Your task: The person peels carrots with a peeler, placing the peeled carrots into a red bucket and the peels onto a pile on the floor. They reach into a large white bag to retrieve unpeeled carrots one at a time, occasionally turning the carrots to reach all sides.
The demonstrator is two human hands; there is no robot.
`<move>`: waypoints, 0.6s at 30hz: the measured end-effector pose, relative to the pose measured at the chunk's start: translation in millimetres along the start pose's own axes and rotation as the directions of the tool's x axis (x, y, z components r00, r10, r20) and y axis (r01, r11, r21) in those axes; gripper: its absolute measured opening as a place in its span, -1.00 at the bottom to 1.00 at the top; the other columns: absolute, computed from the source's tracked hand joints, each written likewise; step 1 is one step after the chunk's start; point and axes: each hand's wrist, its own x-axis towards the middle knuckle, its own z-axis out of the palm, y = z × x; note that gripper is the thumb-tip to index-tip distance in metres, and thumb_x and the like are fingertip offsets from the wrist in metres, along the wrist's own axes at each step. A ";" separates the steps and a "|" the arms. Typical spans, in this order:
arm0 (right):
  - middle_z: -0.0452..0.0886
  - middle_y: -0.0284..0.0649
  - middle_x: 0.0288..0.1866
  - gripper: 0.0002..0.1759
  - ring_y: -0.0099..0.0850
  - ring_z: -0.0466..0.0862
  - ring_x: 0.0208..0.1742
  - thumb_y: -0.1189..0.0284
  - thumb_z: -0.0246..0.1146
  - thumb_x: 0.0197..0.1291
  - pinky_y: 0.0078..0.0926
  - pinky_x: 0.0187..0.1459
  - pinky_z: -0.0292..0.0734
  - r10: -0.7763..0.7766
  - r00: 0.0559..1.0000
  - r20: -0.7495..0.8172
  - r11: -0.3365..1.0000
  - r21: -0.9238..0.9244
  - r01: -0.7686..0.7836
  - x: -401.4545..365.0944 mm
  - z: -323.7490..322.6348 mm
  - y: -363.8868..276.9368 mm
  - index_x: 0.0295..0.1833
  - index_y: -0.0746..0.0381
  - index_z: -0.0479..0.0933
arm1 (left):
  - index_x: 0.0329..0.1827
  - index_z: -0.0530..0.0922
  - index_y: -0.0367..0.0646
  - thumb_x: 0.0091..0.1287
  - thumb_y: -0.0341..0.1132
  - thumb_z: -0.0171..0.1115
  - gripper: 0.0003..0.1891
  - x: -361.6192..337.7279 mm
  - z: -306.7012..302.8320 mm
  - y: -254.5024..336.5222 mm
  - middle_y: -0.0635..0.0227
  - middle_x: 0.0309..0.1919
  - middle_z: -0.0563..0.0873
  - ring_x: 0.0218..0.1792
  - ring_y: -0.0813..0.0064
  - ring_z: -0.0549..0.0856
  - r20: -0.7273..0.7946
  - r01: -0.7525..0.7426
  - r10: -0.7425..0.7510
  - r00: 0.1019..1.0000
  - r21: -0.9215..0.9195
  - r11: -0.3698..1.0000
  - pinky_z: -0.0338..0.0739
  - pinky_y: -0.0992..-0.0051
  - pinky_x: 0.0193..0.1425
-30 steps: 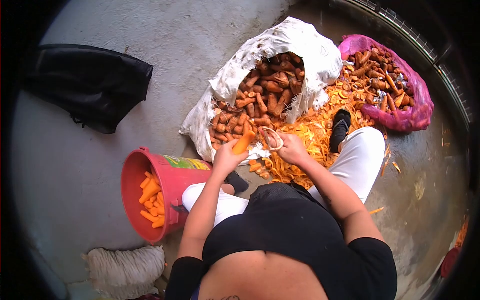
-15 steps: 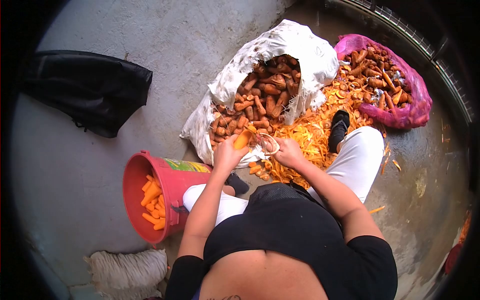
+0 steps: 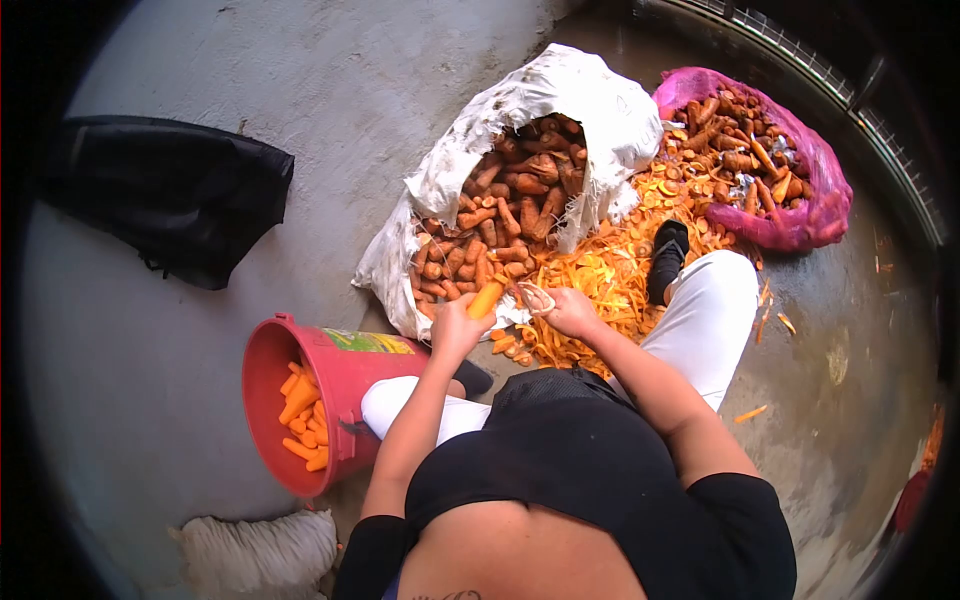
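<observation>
My left hand (image 3: 457,331) is closed around a peeled, bright orange carrot (image 3: 487,298), which points up and to the right. My right hand (image 3: 573,314) grips a peeler (image 3: 537,299) with a pale, loop-shaped handle, its working end close to the carrot's tip; blade contact is too small to make out. Just beyond both hands, a torn white sack (image 3: 440,165) lies open with many unpeeled, brownish carrots (image 3: 488,232) inside. Below my right hand spreads a heap of orange peelings (image 3: 600,285).
Left of my knee, a red bucket (image 3: 350,385) leans on its side, holding peeled carrots (image 3: 305,410). A pink mesh sack (image 3: 835,185) of carrot pieces lies at the far right. Black cloth (image 3: 180,190) covers floor at left; a whitish sack (image 3: 262,550) lies below the bucket.
The carrot has turned slightly in my left hand and its side looks narrower. The peeler has tilted beside it. The whole view has shifted a little.
</observation>
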 end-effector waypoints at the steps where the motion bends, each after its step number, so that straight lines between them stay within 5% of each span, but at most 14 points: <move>1: 0.64 0.03 -0.35 -0.51 0.01 0.62 -0.25 -0.05 0.09 0.21 -0.13 -0.23 0.48 0.017 1.000 0.013 1.000 -0.003 -0.017 -1.0 -0.1 2.2 -0.18 0.15 0.64 | -0.13 0.67 -0.05 -0.02 -0.03 0.31 -0.58 -1.2 5.7 -5.3 0.07 -0.45 0.70 -0.36 0.09 0.70 0.039 0.028 -0.027 0.999 -0.027 0.999 0.55 0.24 -0.27; 6: 0.66 0.02 -0.29 -0.49 -0.01 0.63 -0.22 -0.08 0.11 0.18 -0.15 -0.19 0.49 0.051 0.998 0.038 0.991 0.122 -0.056 0.6 1.0 17.1 -0.18 0.15 0.64 | -0.12 0.66 -0.20 0.03 -0.16 0.37 -0.61 3.2 23.9 -22.1 0.26 -0.42 0.72 -0.41 0.41 0.69 0.108 0.028 0.009 0.994 -0.332 0.943 0.54 0.42 -0.26; 9: 0.68 0.00 -0.24 -0.47 -0.06 0.66 -0.17 -0.11 0.14 0.12 -0.16 -0.14 0.52 0.340 0.934 0.107 0.925 -0.216 -0.312 0.4 -5.2 49.1 -0.16 0.13 0.66 | -0.17 0.62 -0.33 0.11 -0.29 0.39 -0.69 2.9 -16.8 25.4 0.44 -0.43 0.66 -0.42 0.64 0.59 0.163 0.004 0.102 0.981 -0.546 0.838 0.49 0.57 -0.29; 14: 0.68 0.01 -0.24 -0.58 -0.09 0.68 -0.19 0.13 0.13 0.04 -0.21 -0.14 0.53 0.408 0.912 -0.044 0.913 0.013 -0.408 20.1 -12.2 67.8 -0.16 0.20 0.65 | -0.13 0.55 -0.26 0.15 -0.28 0.39 -0.69 5.3 -58.0 45.1 0.39 -0.42 0.62 -0.43 0.61 0.62 0.187 0.066 0.171 0.967 -0.838 0.542 0.54 0.59 -0.29; 16: 0.67 0.02 -0.21 -0.58 -0.11 0.68 -0.18 0.13 0.10 0.12 -0.25 -0.15 0.54 0.340 0.940 0.002 0.937 0.080 -0.339 17.4 -22.0 58.2 -0.17 0.22 0.67 | 0.00 0.49 -0.26 0.20 -0.18 0.35 -0.58 5.4 -61.0 31.7 0.35 -0.39 0.60 -0.36 0.56 0.64 0.232 0.079 0.251 0.940 -0.862 0.500 0.57 0.54 -0.25; 18: 0.68 -0.02 -0.14 -0.57 -0.12 0.69 -0.17 0.15 0.05 0.27 -0.31 -0.16 0.54 0.246 0.969 0.008 0.967 0.071 -0.246 3.8 -47.2 12.6 -0.13 0.27 0.66 | 0.04 0.50 -0.25 0.21 -0.09 0.34 -0.53 1.8 -54.0 30.2 0.40 -0.37 0.59 -0.38 0.56 0.63 0.226 0.146 0.240 0.944 -0.939 0.310 0.57 0.55 -0.27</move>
